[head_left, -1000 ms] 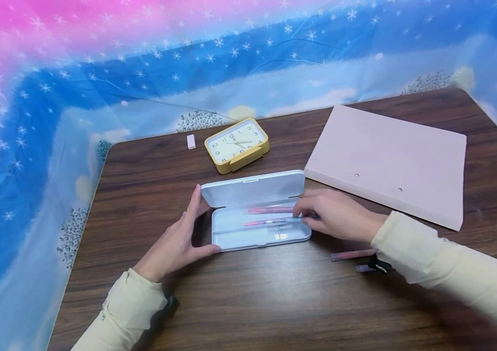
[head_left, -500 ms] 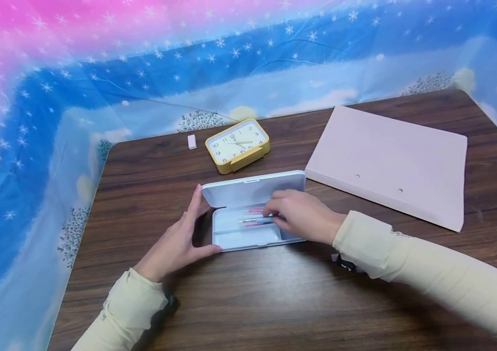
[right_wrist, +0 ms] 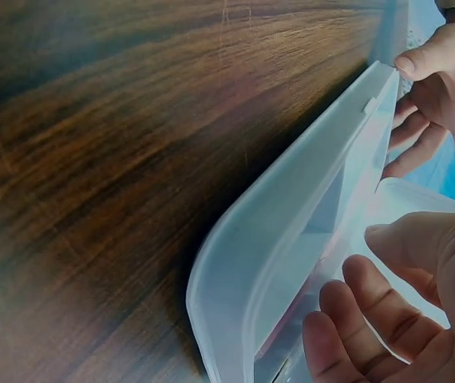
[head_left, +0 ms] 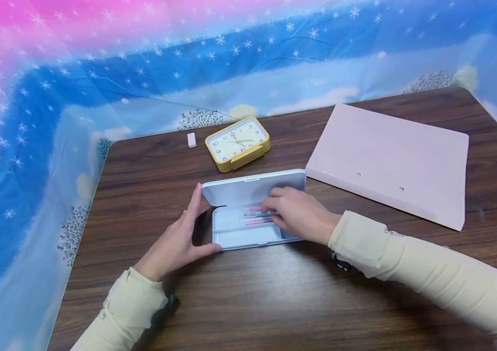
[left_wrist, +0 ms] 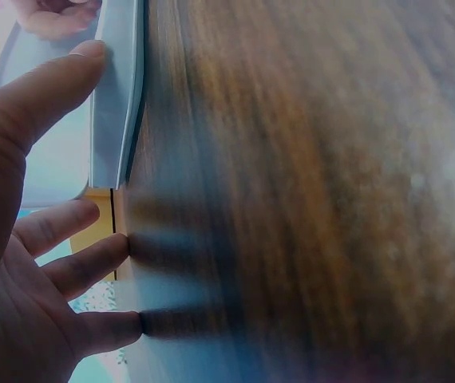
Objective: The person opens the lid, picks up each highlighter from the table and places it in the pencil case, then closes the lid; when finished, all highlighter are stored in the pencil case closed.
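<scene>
A white pencil case (head_left: 246, 239) lies with its lid (head_left: 231, 193) raised, in the middle of the table. Several slim pens (head_left: 255, 222) with pink parts rest in its back compartment, their right ends hidden by my right hand (head_left: 296, 212). That hand reaches in over them; in the right wrist view its fingers are loosely bent, with a gap to the thumb and nothing between. My left hand (head_left: 178, 239) is spread at the case's left end, thumb (left_wrist: 68, 80) on the front rim and index fingertip at the lid's left corner.
Behind the case stands a yellow alarm clock (head_left: 238, 144), with a small white eraser (head_left: 191, 140) to its left. A large pale pink binder (head_left: 389, 163) lies at the right. A patterned cloth (head_left: 152, 87) hangs around the table's back and left edges.
My right hand has moved left along the case with a pen, then its fingers have loosened over the pens. Pens on the table at right are now behind the sleeve. My left hand stays put.
</scene>
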A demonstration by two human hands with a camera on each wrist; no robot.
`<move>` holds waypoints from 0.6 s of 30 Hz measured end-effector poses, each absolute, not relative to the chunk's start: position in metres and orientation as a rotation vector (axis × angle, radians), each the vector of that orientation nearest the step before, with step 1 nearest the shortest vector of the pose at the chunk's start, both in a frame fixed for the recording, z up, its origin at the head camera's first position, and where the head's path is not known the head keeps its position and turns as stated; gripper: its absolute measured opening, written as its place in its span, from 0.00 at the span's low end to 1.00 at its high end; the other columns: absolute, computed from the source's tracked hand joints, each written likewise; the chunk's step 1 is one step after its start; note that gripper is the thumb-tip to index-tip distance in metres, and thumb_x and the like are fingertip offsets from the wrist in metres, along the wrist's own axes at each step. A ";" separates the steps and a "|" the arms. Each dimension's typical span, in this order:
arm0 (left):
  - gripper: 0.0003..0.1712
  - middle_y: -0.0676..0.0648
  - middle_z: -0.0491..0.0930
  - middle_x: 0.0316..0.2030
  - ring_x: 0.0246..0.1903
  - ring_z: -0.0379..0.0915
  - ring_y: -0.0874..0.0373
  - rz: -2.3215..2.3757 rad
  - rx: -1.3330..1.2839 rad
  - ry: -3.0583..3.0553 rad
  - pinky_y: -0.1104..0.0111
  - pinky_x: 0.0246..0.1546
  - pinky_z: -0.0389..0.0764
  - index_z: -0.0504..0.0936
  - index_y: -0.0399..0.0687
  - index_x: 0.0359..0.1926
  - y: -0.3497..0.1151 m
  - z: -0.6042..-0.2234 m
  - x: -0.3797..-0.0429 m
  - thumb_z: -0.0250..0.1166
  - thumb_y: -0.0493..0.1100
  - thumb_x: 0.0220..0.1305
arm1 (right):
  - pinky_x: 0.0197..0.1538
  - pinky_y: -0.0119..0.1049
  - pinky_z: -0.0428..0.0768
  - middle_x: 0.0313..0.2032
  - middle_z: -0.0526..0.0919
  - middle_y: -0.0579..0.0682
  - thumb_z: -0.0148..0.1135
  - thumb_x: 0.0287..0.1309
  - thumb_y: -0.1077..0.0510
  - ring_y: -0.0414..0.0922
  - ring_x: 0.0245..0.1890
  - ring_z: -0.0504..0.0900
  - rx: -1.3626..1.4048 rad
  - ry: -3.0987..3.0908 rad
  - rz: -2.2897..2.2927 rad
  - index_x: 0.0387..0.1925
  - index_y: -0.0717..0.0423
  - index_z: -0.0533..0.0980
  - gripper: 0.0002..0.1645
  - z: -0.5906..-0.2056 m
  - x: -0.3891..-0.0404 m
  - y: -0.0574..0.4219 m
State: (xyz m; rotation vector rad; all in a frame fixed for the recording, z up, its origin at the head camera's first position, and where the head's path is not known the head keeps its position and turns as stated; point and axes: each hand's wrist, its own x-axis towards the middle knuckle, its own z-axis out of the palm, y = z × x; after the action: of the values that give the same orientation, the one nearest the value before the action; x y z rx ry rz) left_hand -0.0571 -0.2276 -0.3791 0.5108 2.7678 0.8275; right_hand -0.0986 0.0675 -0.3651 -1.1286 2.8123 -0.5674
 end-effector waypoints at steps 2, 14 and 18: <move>0.76 0.48 0.62 0.73 0.73 0.56 0.54 0.826 0.509 2.769 0.48 0.71 0.60 0.18 0.71 0.74 -0.228 -0.379 -0.057 0.76 0.59 0.51 | 0.42 0.38 0.81 0.39 0.81 0.45 0.67 0.59 0.60 0.42 0.38 0.78 -1.131 2.809 -0.567 0.45 0.48 0.84 0.11 -0.365 -0.098 0.068; 0.76 0.47 0.62 0.73 0.73 0.57 0.53 0.836 0.504 2.764 0.47 0.71 0.60 0.18 0.71 0.74 -0.227 -0.380 -0.057 0.75 0.60 0.52 | 0.41 0.35 0.78 0.40 0.82 0.44 0.67 0.60 0.59 0.39 0.35 0.76 -1.073 2.732 -0.712 0.48 0.49 0.83 0.14 -0.345 -0.085 0.090; 0.75 0.47 0.62 0.73 0.73 0.56 0.53 0.830 0.499 2.763 0.47 0.71 0.59 0.18 0.72 0.74 -0.228 -0.380 -0.057 0.75 0.61 0.52 | 0.40 0.35 0.78 0.39 0.83 0.43 0.66 0.59 0.61 0.38 0.35 0.78 -1.051 2.723 -0.809 0.48 0.51 0.83 0.14 -0.341 -0.081 0.110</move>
State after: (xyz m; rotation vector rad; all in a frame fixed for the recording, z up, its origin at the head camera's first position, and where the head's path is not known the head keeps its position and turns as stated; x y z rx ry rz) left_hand -0.0573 -0.2277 -0.3796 0.4992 2.7632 0.8303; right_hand -0.0808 0.1096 -0.3406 -1.0509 2.7229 -0.8091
